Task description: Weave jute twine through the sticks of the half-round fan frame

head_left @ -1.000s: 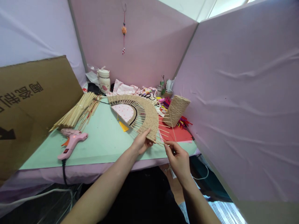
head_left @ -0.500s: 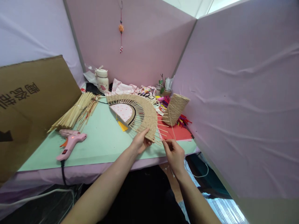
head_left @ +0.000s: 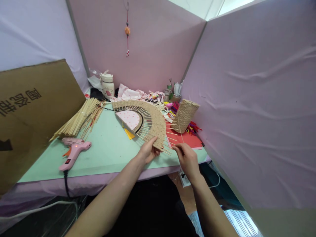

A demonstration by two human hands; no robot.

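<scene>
A half-round woven fan (head_left: 158, 123) with thin sticks radiating from it lies over the table's front middle. My left hand (head_left: 149, 149) grips its lower end, thumb on top of the weave and fingers underneath. Just right of that end, by the stick tips, my right hand (head_left: 187, 158) is closed with thumb and forefinger pinching the twine. This twine (head_left: 181, 134) leads up to a tilted spool of twine (head_left: 185, 116) behind. Inside the fan's curve sits a pink dotted half-circle (head_left: 129, 118) edged in black, with a yellow tassel (head_left: 128, 133) below it.
On the left lie a pink glue gun (head_left: 74, 152) with its cord, a bundle of thin sticks (head_left: 77, 118) and a cardboard box (head_left: 37, 115). Red sheets (head_left: 194, 141) lie under the spool. A white bottle (head_left: 107, 86) and pink cloth (head_left: 129, 92) are at the back.
My right hand has shifted slightly right and upward, the twine still pinched. My left hand and the fan have stayed nearly in place.
</scene>
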